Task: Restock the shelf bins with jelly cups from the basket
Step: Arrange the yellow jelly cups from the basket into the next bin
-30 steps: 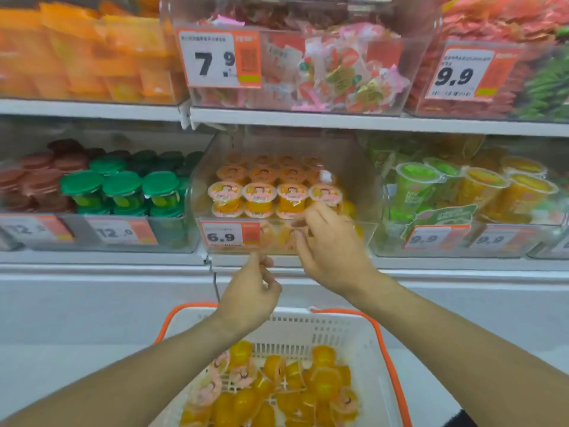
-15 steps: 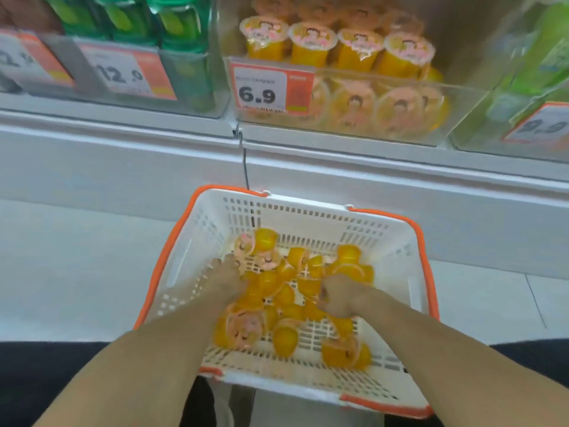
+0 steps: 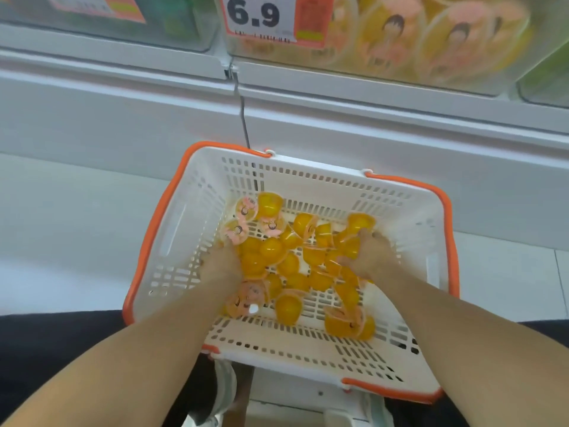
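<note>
Both hands are down in the white basket point(image 3: 409, 211) with the orange rim, working through the loose pile of yellow jelly cups point(image 3: 289, 266) on its slatted floor. The left hand point(image 3: 220, 268) sits at the left edge of the pile with its fingers buried among the cups; they look curled round one or more, but the fingers are hidden under the hand, so I cannot tell for sure what they hold. The right hand point(image 3: 371, 257) is at the right side of the pile, its fingers bent round at least one cup near the back wall.

The step in hand looks like gathering a handful from each side for the shelf bin point(image 3: 415, 47) above, the one behind the 6.9 price tag point(image 3: 261, 16), which already shows cups stacked against its clear front.

To do this well, take only as many cups as each hand can close on firmly. The cups are smooth, rounded and lie every way up, so an overfull handful will probably shed one on the lift. Hold them by their sides, not by pressing on the film lids, which could dent or peel. Lift straight up clear of the basket rim before swinging toward the bin, since the basket sits close under the shelf edge. Several cups lie apart near the front wall of the basket; these are easier picked up on a later reach.
</note>
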